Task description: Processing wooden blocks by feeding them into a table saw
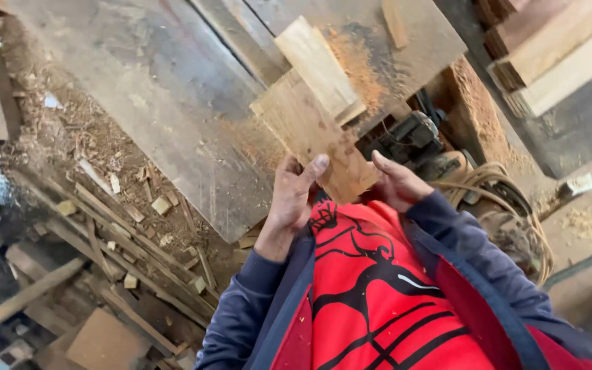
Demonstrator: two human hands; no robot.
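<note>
Both my hands hold a flat rectangular wooden board by its near end, over the edge of a grey saw table. My left hand grips the board's left corner with the thumb on top. My right hand holds the right corner. A second, paler board lies on the table just beyond, partly under the held one. Sawdust is piled beside it.
A dark motor sits under the table's right end, with coiled cable near it. Stacked timber stands at the upper right. Wood scraps and offcuts litter the floor at the left.
</note>
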